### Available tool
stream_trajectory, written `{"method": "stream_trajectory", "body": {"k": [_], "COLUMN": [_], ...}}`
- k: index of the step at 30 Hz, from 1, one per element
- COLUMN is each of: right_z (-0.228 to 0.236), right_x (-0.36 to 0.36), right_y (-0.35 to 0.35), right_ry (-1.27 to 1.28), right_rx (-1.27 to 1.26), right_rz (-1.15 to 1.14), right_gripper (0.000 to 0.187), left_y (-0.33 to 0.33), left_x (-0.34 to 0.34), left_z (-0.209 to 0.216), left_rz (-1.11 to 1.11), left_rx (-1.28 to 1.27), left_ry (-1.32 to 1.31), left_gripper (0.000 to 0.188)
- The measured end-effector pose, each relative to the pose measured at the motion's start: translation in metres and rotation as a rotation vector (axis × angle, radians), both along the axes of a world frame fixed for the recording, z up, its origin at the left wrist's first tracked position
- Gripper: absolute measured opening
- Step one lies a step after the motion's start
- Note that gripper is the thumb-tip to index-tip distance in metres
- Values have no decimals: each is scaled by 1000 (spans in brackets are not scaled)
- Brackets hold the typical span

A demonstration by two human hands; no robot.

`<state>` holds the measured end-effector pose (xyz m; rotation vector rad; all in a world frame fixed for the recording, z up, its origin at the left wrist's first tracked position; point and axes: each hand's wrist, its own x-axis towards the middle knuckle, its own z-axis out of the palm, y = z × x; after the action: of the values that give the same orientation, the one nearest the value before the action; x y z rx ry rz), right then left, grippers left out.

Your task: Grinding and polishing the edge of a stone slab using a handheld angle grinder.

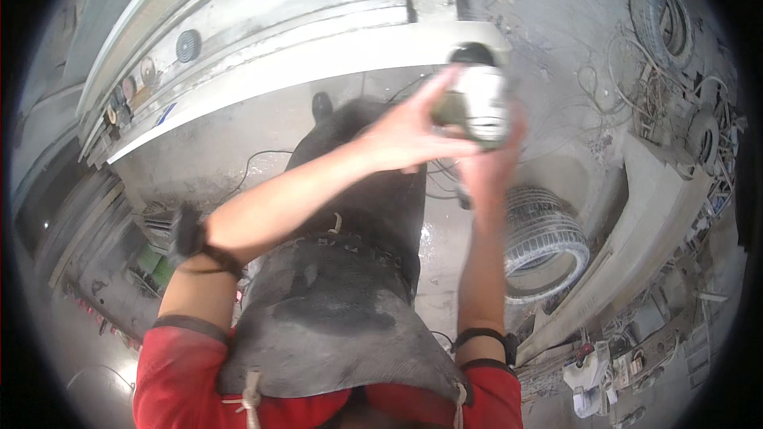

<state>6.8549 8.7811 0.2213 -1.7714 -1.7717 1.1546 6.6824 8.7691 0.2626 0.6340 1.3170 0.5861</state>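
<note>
Both my hands hold a hand-held power grinder (483, 103) with a green and white body and a dark round head. My left hand (417, 129) is closed round its left side. My right hand (499, 155) grips it from the right and below, smeared by motion. The tool's dark head is over the right end of a long white slab (318, 56), with its underside hidden, so I cannot tell whether it touches. A dark cord hangs below my hands.
On the bench (230, 32) beyond the slab's edge lie a dark round disc (188, 45) and several smaller discs. Stacked tyres (548, 250) stand at right, beside a long curved stone-grey piece (636, 222). Another tyre (661, 20) and tangled cables lie far right.
</note>
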Motion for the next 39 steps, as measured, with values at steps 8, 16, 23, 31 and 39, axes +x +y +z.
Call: {"method": "stream_trajectory", "body": {"k": [8, 16, 23, 31, 39], "right_z": [-5, 15, 26, -35, 66], "right_x": [-49, -237, -103, 138, 11], "right_y": [-33, -146, -73, 42, 18], "right_ry": [444, 7, 35, 187, 217], "right_rx": [-24, -211, -324, 16, -36], "right_rz": [-117, 589, 183, -148, -51], "right_gripper": [86, 83, 91, 79, 78], "left_y": [-39, -235, -110, 78, 17], "left_x": [-14, -194, -63, 125, 21], "left_z": [-21, -39, -29, -17, 42], "left_rz": [88, 572, 362, -21, 75], "left_rx": [140, 7, 210, 297, -24], "left_ry": [182, 78, 132, -36, -314], "left_gripper": [114, 67, 105, 117, 118]}}
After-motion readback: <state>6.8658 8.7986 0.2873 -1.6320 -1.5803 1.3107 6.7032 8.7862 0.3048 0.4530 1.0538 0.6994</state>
